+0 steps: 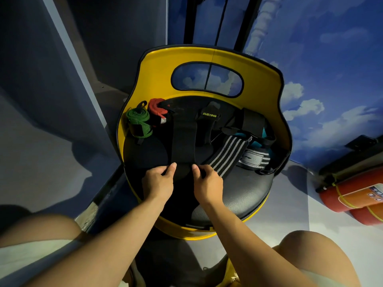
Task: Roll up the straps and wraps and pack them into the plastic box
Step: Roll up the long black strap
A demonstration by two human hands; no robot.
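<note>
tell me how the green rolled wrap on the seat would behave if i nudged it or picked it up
The green wrap is wound into a cylinder, so a nudge would probably roll it across the seat. It looks like soft fabric, likely light and squashy. Its loose black end could let it unwind when lifted.

I see a chair shell [259, 65] of glossy, smooth yellow plastic, and its seat pad [248, 189] is black with a fine pebbled, leather-like sheen. The black strap [183, 139] my view centres on looks like matt woven cloth. The green wrap [138, 119] and red wrap [155, 107] are soft, matt fabric, and the striped wrap [226, 154] reads as ribbed elastic knit in grey and black
</note>
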